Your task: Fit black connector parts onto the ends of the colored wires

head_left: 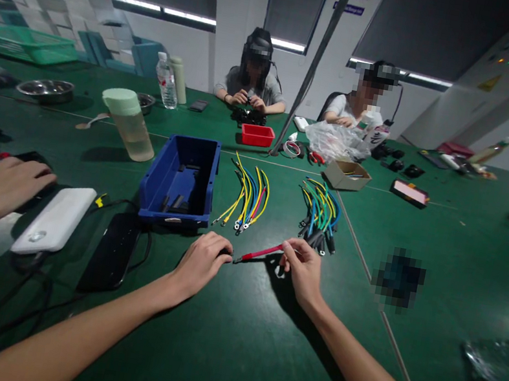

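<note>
My right hand pinches a short red wire. The wire's tip, with a metal terminal, points left toward my left hand. The fingers of that left hand are closed around a small black piece, perhaps a sleeve, just short of the wire's tip. Beyond my hands lies a bunch of mostly yellow and blue wires with ring terminals. To its right is a second bunch of green, yellow and blue wires, several with black sleeves on their ends. A blue bin holding small black pieces stands beyond my left hand.
A co-worker's hand rests at the left beside a white power bank and a black phone with cables. A bottle, a red tray and a small cardboard box stand farther back. Two people sit across the table.
</note>
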A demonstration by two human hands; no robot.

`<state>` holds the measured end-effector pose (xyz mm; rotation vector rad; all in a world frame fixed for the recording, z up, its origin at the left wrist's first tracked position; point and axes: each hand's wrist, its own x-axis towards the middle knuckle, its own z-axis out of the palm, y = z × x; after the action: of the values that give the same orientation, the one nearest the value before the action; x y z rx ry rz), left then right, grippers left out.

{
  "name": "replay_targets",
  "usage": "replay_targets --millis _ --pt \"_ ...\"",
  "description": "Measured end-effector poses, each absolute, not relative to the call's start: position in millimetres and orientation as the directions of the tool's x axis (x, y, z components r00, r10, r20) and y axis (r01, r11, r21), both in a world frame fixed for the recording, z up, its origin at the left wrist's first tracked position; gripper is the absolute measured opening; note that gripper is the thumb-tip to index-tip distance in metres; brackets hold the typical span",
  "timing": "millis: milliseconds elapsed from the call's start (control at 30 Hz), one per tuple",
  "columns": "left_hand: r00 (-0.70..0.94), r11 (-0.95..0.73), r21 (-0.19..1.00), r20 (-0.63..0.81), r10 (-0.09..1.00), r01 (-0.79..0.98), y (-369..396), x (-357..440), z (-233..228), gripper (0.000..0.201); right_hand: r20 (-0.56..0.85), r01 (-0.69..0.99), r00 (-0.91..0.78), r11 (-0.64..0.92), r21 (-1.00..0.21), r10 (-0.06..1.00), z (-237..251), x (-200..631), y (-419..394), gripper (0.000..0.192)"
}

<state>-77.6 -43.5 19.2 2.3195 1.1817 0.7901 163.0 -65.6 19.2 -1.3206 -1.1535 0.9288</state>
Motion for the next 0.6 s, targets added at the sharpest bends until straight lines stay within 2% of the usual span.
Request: replay_targets --millis 233,467,600 --pt "0.48 -0.536 0.555 0.259 0.838 0.636 -48.7 -81.8 19.5 0.011 0.105 0.121 0.258 0.076 -0.99 0.96 16.8 161.0 -65.5 0.025" --pt "0.404 -0.387 0.708 0.155 0.901 0.591 -44.0 -82.0 22.1 0.01 0.1 0.104 0.268 0.075 -0.992 0.958 12.6 161.4 -66.4 0.024" --pt "0.384 -0.341 0.742 0.121 0.915 0.578 -43.1 -80.6 24.8 0.012 0.085 0.104 0.232 0.062 -0.993 0.969 13.6 161.8 -66.4 0.024"
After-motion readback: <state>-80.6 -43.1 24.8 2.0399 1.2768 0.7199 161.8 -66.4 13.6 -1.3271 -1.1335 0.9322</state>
